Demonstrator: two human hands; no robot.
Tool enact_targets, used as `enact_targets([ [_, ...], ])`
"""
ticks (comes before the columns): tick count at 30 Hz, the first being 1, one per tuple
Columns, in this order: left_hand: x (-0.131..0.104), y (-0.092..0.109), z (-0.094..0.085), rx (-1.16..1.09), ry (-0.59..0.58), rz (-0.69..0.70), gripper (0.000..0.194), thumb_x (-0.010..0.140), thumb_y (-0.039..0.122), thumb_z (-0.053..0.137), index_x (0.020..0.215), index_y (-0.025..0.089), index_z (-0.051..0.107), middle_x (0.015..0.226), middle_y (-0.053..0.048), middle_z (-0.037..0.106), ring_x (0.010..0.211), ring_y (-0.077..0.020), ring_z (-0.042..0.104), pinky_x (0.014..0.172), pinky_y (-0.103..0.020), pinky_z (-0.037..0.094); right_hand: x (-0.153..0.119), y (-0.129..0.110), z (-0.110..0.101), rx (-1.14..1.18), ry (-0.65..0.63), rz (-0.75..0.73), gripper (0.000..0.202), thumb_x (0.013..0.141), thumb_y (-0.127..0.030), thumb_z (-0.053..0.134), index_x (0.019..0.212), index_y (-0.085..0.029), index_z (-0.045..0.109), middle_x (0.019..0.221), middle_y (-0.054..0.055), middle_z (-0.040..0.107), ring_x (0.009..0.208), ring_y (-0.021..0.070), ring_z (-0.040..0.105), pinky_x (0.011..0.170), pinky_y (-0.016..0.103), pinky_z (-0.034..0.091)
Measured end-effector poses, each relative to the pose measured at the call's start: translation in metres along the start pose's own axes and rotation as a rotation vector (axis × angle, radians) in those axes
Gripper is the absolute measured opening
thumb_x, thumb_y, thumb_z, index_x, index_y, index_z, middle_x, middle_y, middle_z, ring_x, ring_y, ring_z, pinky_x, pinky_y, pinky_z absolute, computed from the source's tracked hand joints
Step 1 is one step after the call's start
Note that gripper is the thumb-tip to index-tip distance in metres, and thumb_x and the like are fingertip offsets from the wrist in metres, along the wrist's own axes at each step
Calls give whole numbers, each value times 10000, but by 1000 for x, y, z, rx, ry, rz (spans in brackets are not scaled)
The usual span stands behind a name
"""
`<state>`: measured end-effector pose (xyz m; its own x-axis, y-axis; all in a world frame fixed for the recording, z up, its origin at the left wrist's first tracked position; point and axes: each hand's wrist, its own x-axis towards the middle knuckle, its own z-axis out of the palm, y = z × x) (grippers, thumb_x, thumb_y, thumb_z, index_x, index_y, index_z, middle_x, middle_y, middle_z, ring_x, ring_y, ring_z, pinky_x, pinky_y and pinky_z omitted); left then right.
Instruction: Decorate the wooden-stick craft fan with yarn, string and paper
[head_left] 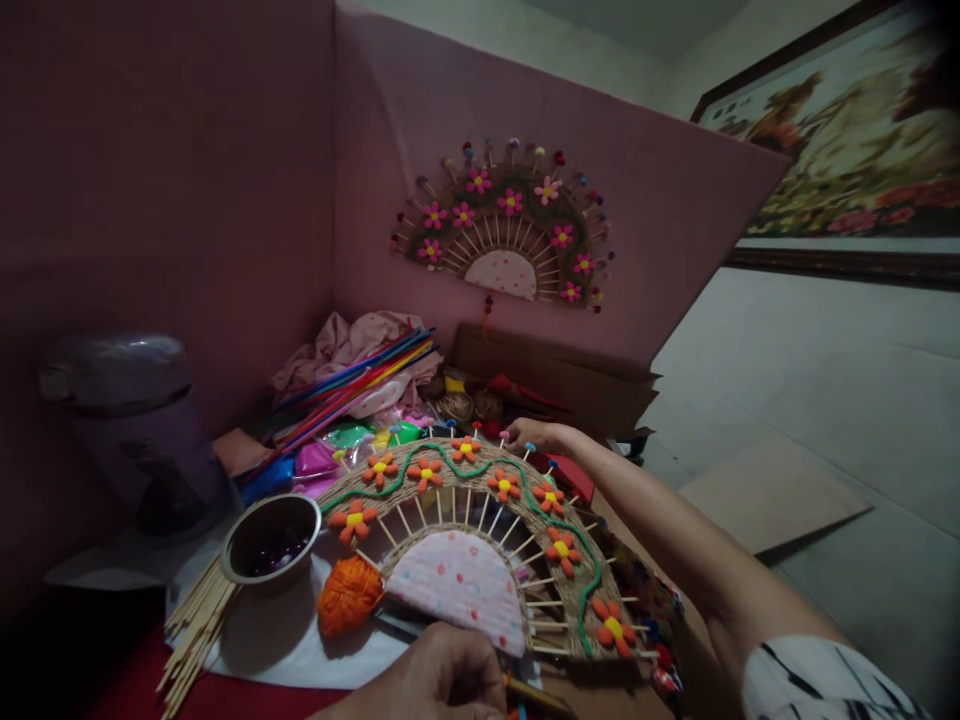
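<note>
A half-round craft fan (420, 505) leans upright in front of me. It has a twine-wrapped band, a wavy green strip, several orange clay flowers, thin wooden spokes and a spotted cloth centre. Small coloured balls tip several sticks along its top rim. My left hand (442, 670) is closed at the fan's lower edge and appears to grip it there; a brownish stick-like piece shows beside the fingers. Stretched past the fan's right side, my right hand (532, 436) is behind the top rim, near a pink ball and the heap of supplies. Its fingertips are partly hidden.
A metal bowl (270, 540) with dark contents stands left, beside thin wooden sticks (196, 635) and an orange yarn ball (349, 598). Behind lie coloured strips (360, 385) and clay packets (315, 462). A finished-looking fan (510, 232) hangs on the pink board. A thermos-like container (142, 430) stands far left.
</note>
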<state>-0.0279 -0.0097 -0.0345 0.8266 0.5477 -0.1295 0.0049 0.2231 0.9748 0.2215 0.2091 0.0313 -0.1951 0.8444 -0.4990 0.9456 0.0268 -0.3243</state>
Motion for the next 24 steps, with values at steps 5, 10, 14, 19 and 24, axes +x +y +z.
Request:
enact_targets([
  [5,1,-1,0,44,16,3,534,620,666,669,670,159,509,559,59,404,518,-65,313,503,-227,215,2,5,-3,24,57,-52,317,899,-323,574,1161,-146,569,1177,75,586,999,223,602,827,406,525],
  [10,1,0,0,48,20,-6,490,644,614,679,673,159,499,561,69,400,527,-61,314,509,-218,222,13,2,5,49,39,-123,311,906,-310,567,1173,-151,557,1169,83,588,985,205,608,822,404,529],
  [14,0,3,0,49,21,-12,473,659,598,670,686,160,495,554,75,386,528,-62,309,508,-216,214,20,4,8,28,3,-133,312,899,-319,574,1159,-147,571,1172,74,589,989,218,606,817,398,530],
  [19,-1,2,-1,49,30,-31,457,661,580,672,689,158,499,565,67,399,533,-65,314,507,-220,211,21,12,6,11,6,-131,320,895,-325,579,1159,-145,574,1181,71,585,992,225,604,812,395,530],
  [24,-1,1,-1,67,38,-36,436,655,560,673,682,164,492,561,71,389,537,-67,312,514,-220,220,21,13,7,2,31,-155,313,903,-316,570,1167,-148,563,1169,79,588,983,210,608,815,398,531],
])
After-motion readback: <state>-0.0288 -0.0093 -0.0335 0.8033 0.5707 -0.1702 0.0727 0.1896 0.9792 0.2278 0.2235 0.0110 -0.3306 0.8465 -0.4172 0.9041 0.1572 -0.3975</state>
